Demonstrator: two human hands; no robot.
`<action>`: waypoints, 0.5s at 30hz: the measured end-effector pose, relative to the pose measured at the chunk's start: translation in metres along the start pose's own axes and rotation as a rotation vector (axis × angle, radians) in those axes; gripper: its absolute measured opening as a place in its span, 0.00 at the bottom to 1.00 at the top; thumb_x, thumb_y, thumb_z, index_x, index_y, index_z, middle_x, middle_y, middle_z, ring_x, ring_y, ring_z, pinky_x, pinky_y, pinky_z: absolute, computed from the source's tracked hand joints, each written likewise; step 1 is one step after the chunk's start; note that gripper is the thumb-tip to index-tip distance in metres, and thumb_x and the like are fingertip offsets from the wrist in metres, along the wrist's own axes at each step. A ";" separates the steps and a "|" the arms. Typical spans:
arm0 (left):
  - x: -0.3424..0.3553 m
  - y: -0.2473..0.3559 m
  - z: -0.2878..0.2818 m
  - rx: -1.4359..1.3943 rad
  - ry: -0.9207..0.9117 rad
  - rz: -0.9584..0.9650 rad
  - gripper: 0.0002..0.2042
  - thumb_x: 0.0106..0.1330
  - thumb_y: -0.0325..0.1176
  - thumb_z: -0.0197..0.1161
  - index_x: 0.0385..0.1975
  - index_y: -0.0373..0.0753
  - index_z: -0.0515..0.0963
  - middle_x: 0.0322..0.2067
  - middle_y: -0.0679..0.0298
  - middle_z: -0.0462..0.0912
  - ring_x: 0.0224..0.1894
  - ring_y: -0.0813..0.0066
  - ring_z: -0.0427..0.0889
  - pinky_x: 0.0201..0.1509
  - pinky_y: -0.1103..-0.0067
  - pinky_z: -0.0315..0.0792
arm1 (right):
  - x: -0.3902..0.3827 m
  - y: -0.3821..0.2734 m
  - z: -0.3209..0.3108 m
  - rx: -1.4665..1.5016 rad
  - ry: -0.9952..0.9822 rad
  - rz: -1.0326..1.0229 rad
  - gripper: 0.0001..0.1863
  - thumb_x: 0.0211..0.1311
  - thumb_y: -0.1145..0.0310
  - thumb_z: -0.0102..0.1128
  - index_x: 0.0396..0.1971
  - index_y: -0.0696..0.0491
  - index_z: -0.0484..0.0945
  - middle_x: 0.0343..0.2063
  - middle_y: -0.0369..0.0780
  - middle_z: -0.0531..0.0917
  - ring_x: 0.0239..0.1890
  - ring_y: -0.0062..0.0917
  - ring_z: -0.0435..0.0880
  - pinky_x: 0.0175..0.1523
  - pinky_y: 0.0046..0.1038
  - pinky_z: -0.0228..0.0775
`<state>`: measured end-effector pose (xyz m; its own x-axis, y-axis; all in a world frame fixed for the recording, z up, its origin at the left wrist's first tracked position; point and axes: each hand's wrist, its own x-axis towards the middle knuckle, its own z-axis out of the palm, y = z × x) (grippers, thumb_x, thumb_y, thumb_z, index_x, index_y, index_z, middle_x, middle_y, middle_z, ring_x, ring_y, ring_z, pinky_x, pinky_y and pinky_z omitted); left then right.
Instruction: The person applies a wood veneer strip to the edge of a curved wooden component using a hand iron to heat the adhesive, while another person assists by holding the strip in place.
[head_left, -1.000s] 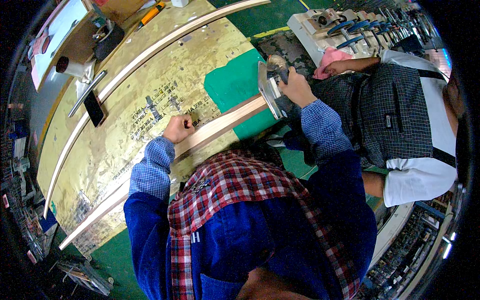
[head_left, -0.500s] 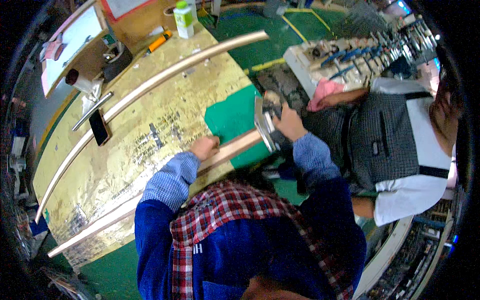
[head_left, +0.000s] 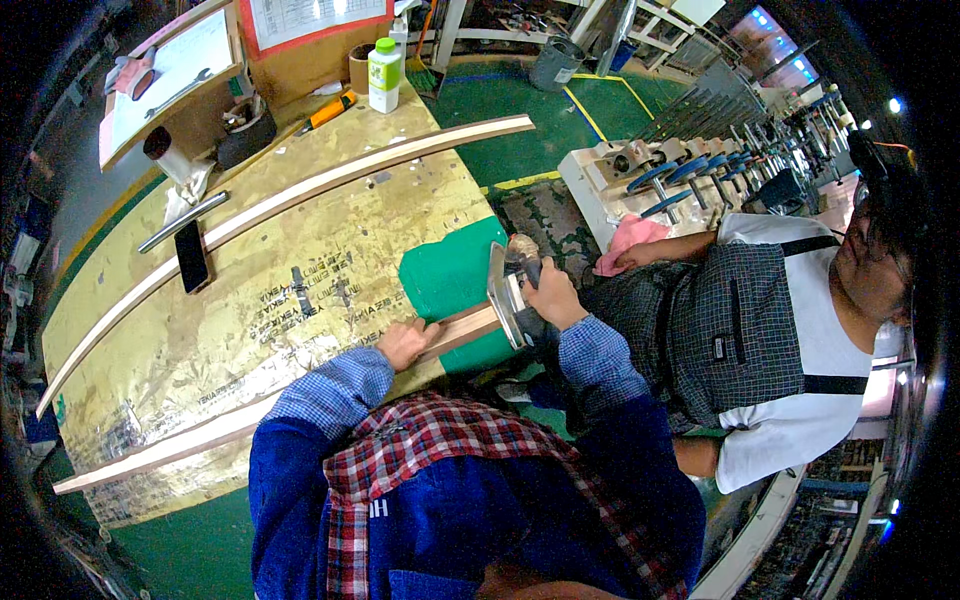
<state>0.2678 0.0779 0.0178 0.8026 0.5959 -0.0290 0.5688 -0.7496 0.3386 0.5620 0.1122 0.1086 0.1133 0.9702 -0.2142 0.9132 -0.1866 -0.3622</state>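
Note:
My right hand (head_left: 556,297) is closed round the dark handle of a hand tool with a flat silver plate, shaped like a clothes iron (head_left: 506,296). The plate stands on edge across the right end of a long wooden strip (head_left: 465,326). My left hand (head_left: 405,343) grips that strip a little left of the tool, fingers over its top. Below both lies a green sheet (head_left: 450,265) at the right end of the worn yellow table (head_left: 250,345). My palm and sleeve hide part of the strip.
Across the table lies a second, longer wooden strip (head_left: 330,180), with a phone (head_left: 191,257) and metal rod (head_left: 184,222) by it. Behind are an orange-handled cutter (head_left: 330,111) and white bottle (head_left: 384,76). A person (head_left: 745,320) in a checked apron stands close on my right, holding pink cloth (head_left: 634,240).
The view has shifted, so table and hands appear lower and more of the neighbouring person shows. Both hands keep their holds, with no clear movement along the strip.

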 end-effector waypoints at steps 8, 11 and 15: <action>-0.005 -0.006 0.017 -0.036 0.130 0.013 0.09 0.54 0.29 0.52 0.35 0.37 0.66 0.26 0.53 0.71 0.28 0.55 0.75 0.27 0.65 0.71 | -0.004 -0.009 0.015 -0.040 0.048 -0.101 0.23 0.50 0.61 0.58 0.38 0.62 0.63 0.24 0.58 0.77 0.29 0.53 0.78 0.35 0.45 0.73; -0.007 -0.005 0.012 0.015 0.146 0.062 0.11 0.54 0.29 0.52 0.37 0.38 0.67 0.27 0.54 0.71 0.30 0.57 0.76 0.28 0.67 0.72 | -0.007 -0.024 0.010 -0.039 -0.099 -0.029 0.26 0.52 0.61 0.59 0.44 0.62 0.62 0.28 0.55 0.79 0.32 0.48 0.80 0.37 0.44 0.74; -0.005 -0.006 0.008 0.045 0.155 0.086 0.11 0.54 0.29 0.52 0.38 0.38 0.67 0.27 0.56 0.71 0.32 0.60 0.77 0.28 0.69 0.73 | -0.014 -0.038 0.008 -0.027 -0.106 -0.048 0.26 0.52 0.62 0.59 0.44 0.63 0.62 0.27 0.55 0.79 0.31 0.48 0.80 0.36 0.44 0.73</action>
<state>0.2614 0.0770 0.0088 0.8132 0.5636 0.1448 0.5095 -0.8099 0.2908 0.5224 0.1044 0.1180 0.0283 0.9560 -0.2921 0.9268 -0.1346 -0.3505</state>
